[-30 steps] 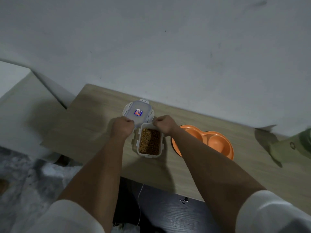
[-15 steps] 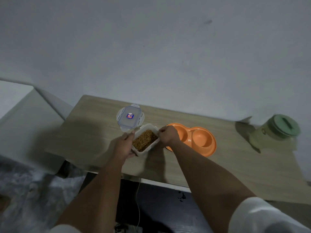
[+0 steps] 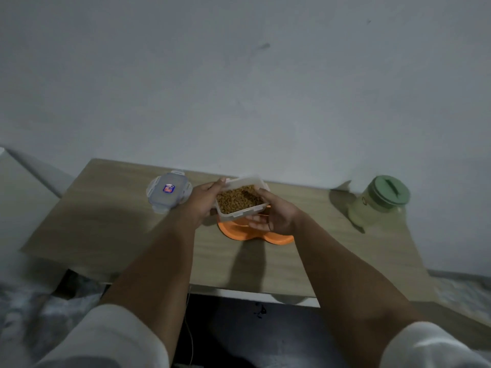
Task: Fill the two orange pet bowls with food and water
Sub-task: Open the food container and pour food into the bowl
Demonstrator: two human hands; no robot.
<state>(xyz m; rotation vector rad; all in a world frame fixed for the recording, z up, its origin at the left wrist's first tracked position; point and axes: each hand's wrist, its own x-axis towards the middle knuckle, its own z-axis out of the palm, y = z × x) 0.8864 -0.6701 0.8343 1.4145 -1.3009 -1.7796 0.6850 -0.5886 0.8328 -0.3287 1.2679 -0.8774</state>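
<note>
A clear plastic food container (image 3: 240, 199) full of brown kibble is held up in the air over the orange double pet bowl (image 3: 239, 231). My left hand (image 3: 203, 200) grips its left side and my right hand (image 3: 271, 215) grips its right side and underside. The container and my hands hide most of the orange bowl; only its near rim shows on the wooden table (image 3: 132, 229). What the bowl holds cannot be seen. A green water jug (image 3: 380, 204) with a green lid stands at the table's right end.
The container's clear lid (image 3: 168, 191) with a blue and red sticker lies flat on the table, left of my left hand. A grey wall rises right behind the table. A pale surface (image 3: 18, 197) lies off the table's left edge.
Both hands lifted the kibble container off the table and carried it right, so it now hangs above the orange bowl. The lid stayed in place.
</note>
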